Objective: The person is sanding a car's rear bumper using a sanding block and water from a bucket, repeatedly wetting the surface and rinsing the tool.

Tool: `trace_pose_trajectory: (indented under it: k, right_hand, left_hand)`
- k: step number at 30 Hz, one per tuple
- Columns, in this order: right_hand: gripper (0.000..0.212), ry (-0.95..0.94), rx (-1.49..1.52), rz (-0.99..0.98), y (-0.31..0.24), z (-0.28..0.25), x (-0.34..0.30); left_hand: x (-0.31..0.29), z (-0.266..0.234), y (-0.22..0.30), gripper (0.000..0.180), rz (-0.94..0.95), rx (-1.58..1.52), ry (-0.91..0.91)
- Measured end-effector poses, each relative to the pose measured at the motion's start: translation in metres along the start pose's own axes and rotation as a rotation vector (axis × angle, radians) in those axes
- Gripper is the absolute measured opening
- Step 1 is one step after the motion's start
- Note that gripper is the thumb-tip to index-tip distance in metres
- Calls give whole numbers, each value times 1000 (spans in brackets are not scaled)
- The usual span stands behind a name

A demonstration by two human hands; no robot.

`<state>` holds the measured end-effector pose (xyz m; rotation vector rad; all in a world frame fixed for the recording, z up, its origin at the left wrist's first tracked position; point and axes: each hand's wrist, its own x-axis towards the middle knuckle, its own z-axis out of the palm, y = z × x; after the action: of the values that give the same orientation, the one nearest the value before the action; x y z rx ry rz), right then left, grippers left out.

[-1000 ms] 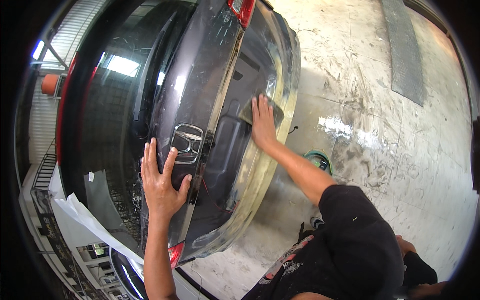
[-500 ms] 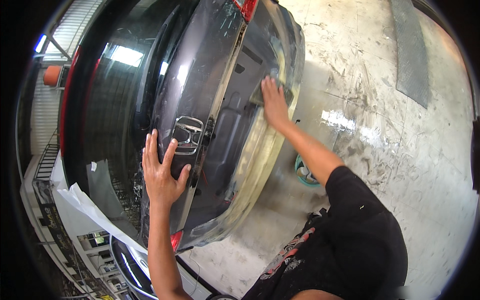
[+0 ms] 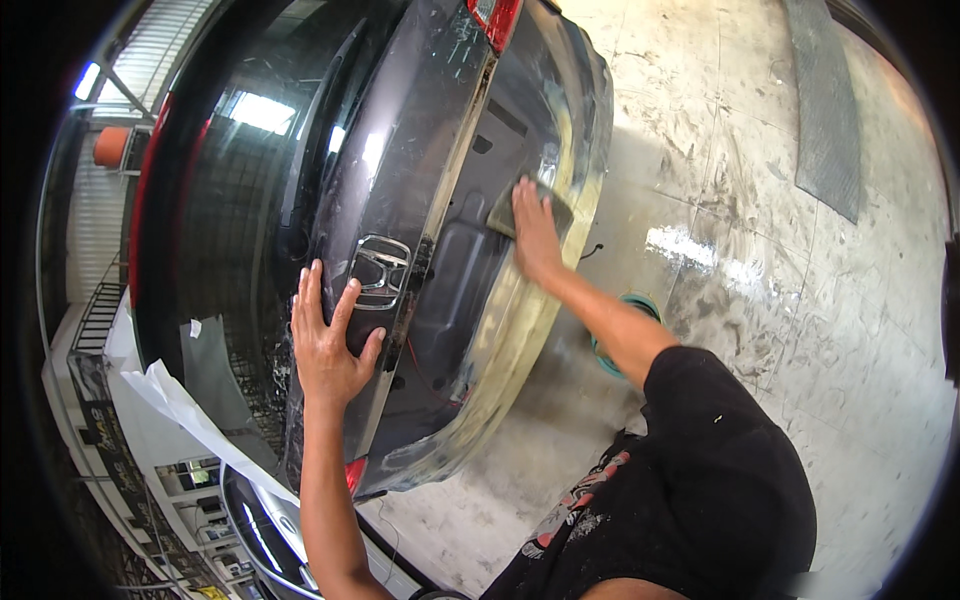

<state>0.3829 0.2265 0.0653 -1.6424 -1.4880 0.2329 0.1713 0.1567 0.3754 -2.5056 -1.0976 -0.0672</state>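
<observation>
The rear of a dark grey car fills the middle of the head view. My left hand (image 3: 335, 355) lies flat on the trunk lid, fingers spread, beside the chrome emblem (image 3: 381, 271); nothing is in it. Under my right hand (image 3: 537, 238) is a dark, flat, square sheet that looks like sandpaper (image 3: 560, 213), pressed on the upper edge of the rear bumper (image 3: 520, 345). Yellowish filler patches and scuffs mark that bumper. My right thumb is hidden, the fingers reaching over the sheet.
On the floor beyond the bumper, a teal bucket (image 3: 604, 362) stands partly behind my right forearm. A grey mat (image 3: 828, 120) lies at the far right. White paper (image 3: 185, 415) hangs by the rear window (image 3: 225, 230). A red tail lamp (image 3: 497, 20) is at the top.
My right hand and the sandpaper have slid a little nearer and to the left along the bumper. The left hand keeps its place on the trunk lid; the view has shifted slightly.
</observation>
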Motion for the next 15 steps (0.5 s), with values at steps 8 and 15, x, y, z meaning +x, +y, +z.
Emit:
trace_pose_trajectory:
  k: [8,15]
  right_hand:
    - [62,-2,-208,-80,60,-26,46]
    - [65,-68,-215,-186,62,-3,-5]
  left_hand:
    - [0,0,-1,73,8,-17,17]
    - [-3,-3,0,69,-34,-17,20]
